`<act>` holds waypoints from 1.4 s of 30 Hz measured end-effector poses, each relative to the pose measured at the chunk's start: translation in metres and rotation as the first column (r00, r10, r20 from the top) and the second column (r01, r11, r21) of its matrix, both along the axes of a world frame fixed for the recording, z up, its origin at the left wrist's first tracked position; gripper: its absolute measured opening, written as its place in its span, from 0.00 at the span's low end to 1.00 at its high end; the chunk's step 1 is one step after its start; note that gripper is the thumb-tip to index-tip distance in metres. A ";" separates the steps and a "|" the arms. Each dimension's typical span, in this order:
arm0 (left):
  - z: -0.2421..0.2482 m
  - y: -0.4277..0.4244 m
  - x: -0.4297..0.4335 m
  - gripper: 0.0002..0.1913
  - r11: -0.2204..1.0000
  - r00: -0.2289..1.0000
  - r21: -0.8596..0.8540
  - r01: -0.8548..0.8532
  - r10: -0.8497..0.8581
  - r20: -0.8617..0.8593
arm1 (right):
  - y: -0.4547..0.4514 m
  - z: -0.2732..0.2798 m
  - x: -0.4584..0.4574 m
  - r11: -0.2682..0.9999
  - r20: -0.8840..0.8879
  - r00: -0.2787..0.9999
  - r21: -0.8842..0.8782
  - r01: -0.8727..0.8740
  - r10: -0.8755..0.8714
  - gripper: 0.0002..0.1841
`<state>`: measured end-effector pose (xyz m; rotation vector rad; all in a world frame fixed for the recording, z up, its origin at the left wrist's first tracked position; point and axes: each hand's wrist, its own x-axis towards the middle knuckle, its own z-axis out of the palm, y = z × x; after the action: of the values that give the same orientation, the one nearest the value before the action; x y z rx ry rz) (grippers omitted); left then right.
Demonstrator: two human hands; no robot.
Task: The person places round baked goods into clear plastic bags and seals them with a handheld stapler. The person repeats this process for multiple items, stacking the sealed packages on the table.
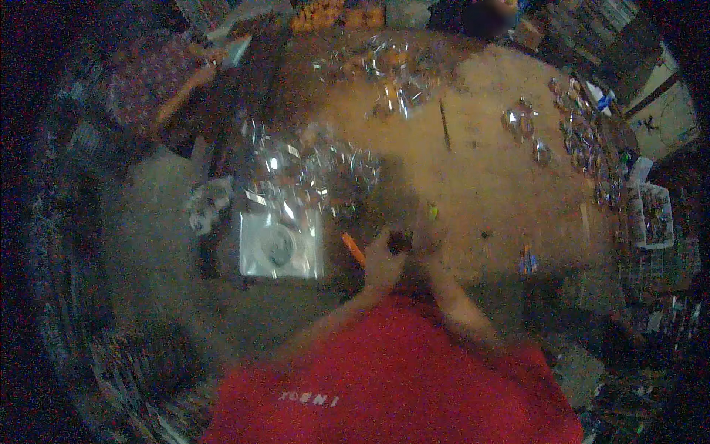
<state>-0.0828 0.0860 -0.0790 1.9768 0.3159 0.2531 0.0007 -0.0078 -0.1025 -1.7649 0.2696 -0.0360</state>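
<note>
My left hand [381,261] is closed around a small dark object [399,242] near the front edge of the brown table [499,194]. An orange stick-like thing [353,248] touches or lies right beside that hand; blur hides which. Close by on the right is my right hand [435,252], too blurred to show its fingers or any hold. Just beyond it shows a small yellow-green thing [433,211]. To the left sits a shiny, pale square device with a round plate [279,247], perhaps a scale.
Shiny clear plastic packets [310,166] are heaped behind the square device, with another heap [399,83] farther back. A thin dark rod [445,125] lies mid-table. More small items [582,133] line the right edge. At the far left a person [150,83] holds something pale.
</note>
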 end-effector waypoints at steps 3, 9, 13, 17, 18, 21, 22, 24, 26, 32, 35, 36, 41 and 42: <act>-0.010 -0.003 -0.004 0.14 1.000 0.997 0.029 0.012 -0.010 -0.076 | -0.002 0.009 -0.007 0.997 -0.065 0.998 -0.074 -0.008 0.003 0.20; -0.064 0.003 0.009 0.16 0.999 1.000 -0.034 0.015 -0.016 -0.023 | -0.018 -0.023 0.011 0.999 -0.100 0.994 -0.011 0.035 -0.036 0.22; -0.104 0.013 0.010 0.18 0.997 0.993 -0.069 -0.015 0.007 -0.117 | -0.063 -0.083 0.034 0.807 -0.194 0.980 -0.572 -0.146 0.040 0.21; -0.132 0.003 0.015 0.15 0.994 0.978 -0.032 -0.108 0.101 -0.180 | -0.133 -0.146 0.018 0.649 0.331 0.892 -0.758 0.058 0.307 0.18; -0.134 0.005 0.022 0.15 0.982 0.982 -0.147 -0.115 0.090 -0.168 | -0.138 -0.159 0.024 0.622 0.325 0.873 -0.782 0.033 0.362 0.18; -0.131 -0.002 0.030 0.20 0.959 0.961 -0.253 -0.128 0.056 -0.271 | -0.153 -0.187 0.025 0.425 0.199 0.878 -0.905 -0.006 0.435 0.16; -0.128 -0.004 0.031 0.23 0.958 0.958 -0.251 -0.137 0.063 -0.281 | -0.155 -0.192 0.025 0.341 0.146 0.880 -0.940 -0.019 0.452 0.16; -0.123 -0.005 0.032 0.23 0.875 0.946 -0.455 -0.165 0.011 -0.323 | -0.154 -0.197 0.027 0.347 0.117 0.881 -0.936 -0.055 0.458 0.16; -0.123 -0.003 0.035 0.24 0.944 0.959 -0.323 -0.061 -0.034 -0.281 | -0.150 -0.196 0.030 0.395 0.123 0.871 -0.915 -0.087 0.477 0.16; -0.152 0.003 0.051 0.23 0.894 0.954 -0.437 -0.101 -0.038 -0.298 | -0.131 -0.184 0.053 0.473 0.135 0.850 -0.869 -0.145 0.509 0.15; -0.163 0.003 0.056 0.22 0.934 0.917 -0.336 -0.122 -0.024 -0.398 | -0.118 -0.179 0.066 0.484 0.124 0.841 -0.857 -0.177 0.527 0.15; -0.164 0.003 0.056 0.22 0.924 0.933 -0.362 -0.125 -0.014 -0.360 | -0.114 -0.178 0.071 0.488 0.119 0.837 -0.852 -0.190 0.534 0.15; -0.157 0.014 0.060 0.25 0.927 0.886 -0.343 -0.152 -0.027 -0.463 | -0.090 -0.177 0.086 0.490 0.091 0.820 -0.837 -0.245 0.565 0.15; -0.154 0.015 0.060 0.25 0.919 0.877 -0.360 -0.157 -0.038 -0.479 | -0.086 -0.177 0.088 0.491 0.083 0.817 -0.832 -0.258 0.570 0.15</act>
<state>-0.0229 0.1013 -0.2326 1.6065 0.6945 -0.2575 0.0889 -0.0935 -0.2799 -2.6428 -0.5741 -0.1320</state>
